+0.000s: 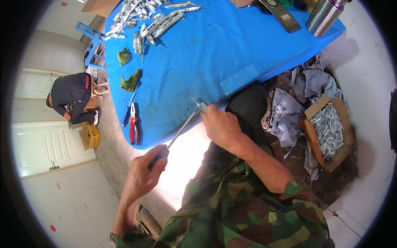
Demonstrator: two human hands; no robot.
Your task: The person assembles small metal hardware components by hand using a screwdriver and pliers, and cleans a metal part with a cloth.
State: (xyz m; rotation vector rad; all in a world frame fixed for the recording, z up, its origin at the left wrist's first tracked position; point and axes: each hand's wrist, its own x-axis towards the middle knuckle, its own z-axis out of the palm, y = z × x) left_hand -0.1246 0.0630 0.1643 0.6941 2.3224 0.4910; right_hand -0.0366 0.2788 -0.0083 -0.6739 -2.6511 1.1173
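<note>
My left hand (142,172) is closed round the dark handle of a screwdriver (182,129). Its long metal shaft slants up and to the right, its end meeting a small silvery-white piece (202,107). That piece is pinched in the fingers of my right hand (223,126), over the near edge of the blue-covered table (198,62). My fingers hide most of it, so its exact kind does not show. Left of my hands, red-handled pliers (134,129) lie beside a second screwdriver (126,115) with a blue handle. Two green cloths (131,81) rest just beyond.
Silvery pieces (130,18) are heaped at the table's far left. A dark handheld device (279,15) and a steel flask (324,20) stand far right. Right of my legs are plastic bags (286,113) and a carton (349,124) of silvery strips. A person (71,94) bends over at left.
</note>
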